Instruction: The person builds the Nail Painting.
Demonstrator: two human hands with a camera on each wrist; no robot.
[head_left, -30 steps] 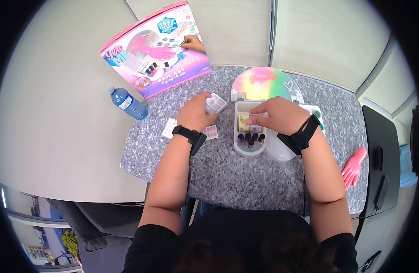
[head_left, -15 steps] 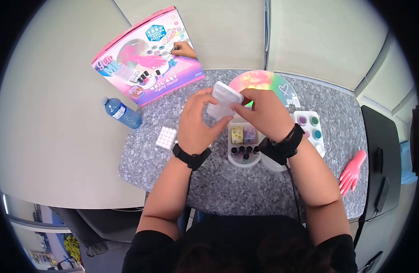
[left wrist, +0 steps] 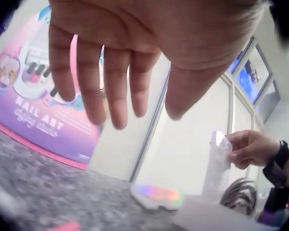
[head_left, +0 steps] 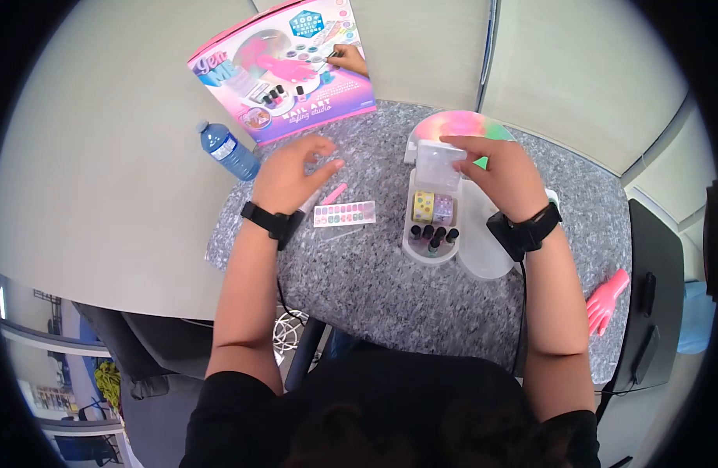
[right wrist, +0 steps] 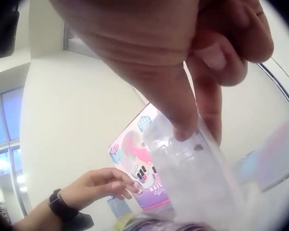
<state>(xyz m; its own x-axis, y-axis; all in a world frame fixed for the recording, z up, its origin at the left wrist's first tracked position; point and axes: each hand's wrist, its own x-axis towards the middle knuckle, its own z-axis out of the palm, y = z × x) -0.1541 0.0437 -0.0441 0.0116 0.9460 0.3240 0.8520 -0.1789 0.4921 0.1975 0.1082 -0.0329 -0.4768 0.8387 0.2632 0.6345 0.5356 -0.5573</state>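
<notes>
My right hand [head_left: 509,178] pinches the upper edge of a clear plastic case [head_left: 438,166], thumb on one face and fingers on the other. The case stands upright over the back end of a white tray [head_left: 406,248]. In that tray lie a yellow patterned roll [head_left: 423,206], a purple roll [head_left: 444,209] and several dark-capped nail polish bottles [head_left: 435,239]. My left hand [head_left: 285,176] is in the air left of the tray, fingers apart and holding nothing. Below it on the table are a pink stick [head_left: 335,194] and a set of press-on nails [head_left: 344,214].
A nail art box [head_left: 289,70] stands at the back left with a blue water bottle [head_left: 228,152] beside it. Behind the tray rises a rainbow panel [head_left: 460,121]. A pink model hand [head_left: 607,303] lies on the granite-look table [head_left: 374,292] at the right edge.
The case was lifted from the table and held in both hands. My left hand has since let go and drawn back left, while my right hand has brought it over the tray.
</notes>
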